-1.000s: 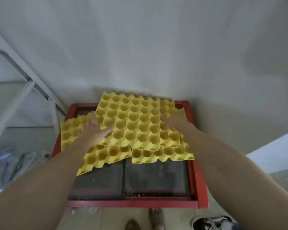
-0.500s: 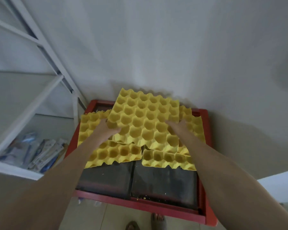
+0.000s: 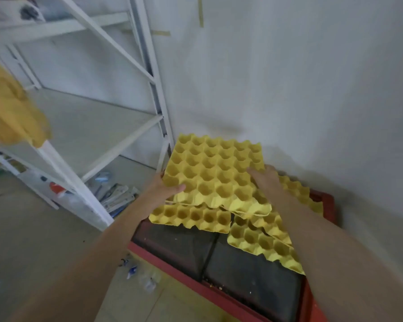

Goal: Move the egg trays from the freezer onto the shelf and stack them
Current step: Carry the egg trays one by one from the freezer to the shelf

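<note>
A yellow egg tray (image 3: 215, 173) is held at both sides, raised slightly over the others. My left hand (image 3: 165, 189) grips its left edge, thumb on top. My right hand (image 3: 265, 180) grips its right side. Below it two more yellow egg trays (image 3: 196, 216) (image 3: 263, 240) lie on the red-framed freezer (image 3: 196, 282) with dark sliding lids. Another yellow tray edge (image 3: 298, 191) shows behind my right hand. The white metal shelf (image 3: 84, 126) stands to the left, with a blurred yellow stack (image 3: 7, 108) at its left end.
A white wall rises behind the freezer. Packets and papers (image 3: 114, 194) lie on the shelf's lower level. Small litter (image 3: 135, 270) lies on the floor in front of the freezer. Diagonal shelf braces (image 3: 107, 38) cross the upper shelf opening.
The view has swung left, bringing the shelf and a yellow stack into sight. The top tray has lifted and shifted left with both hands still on it.
</note>
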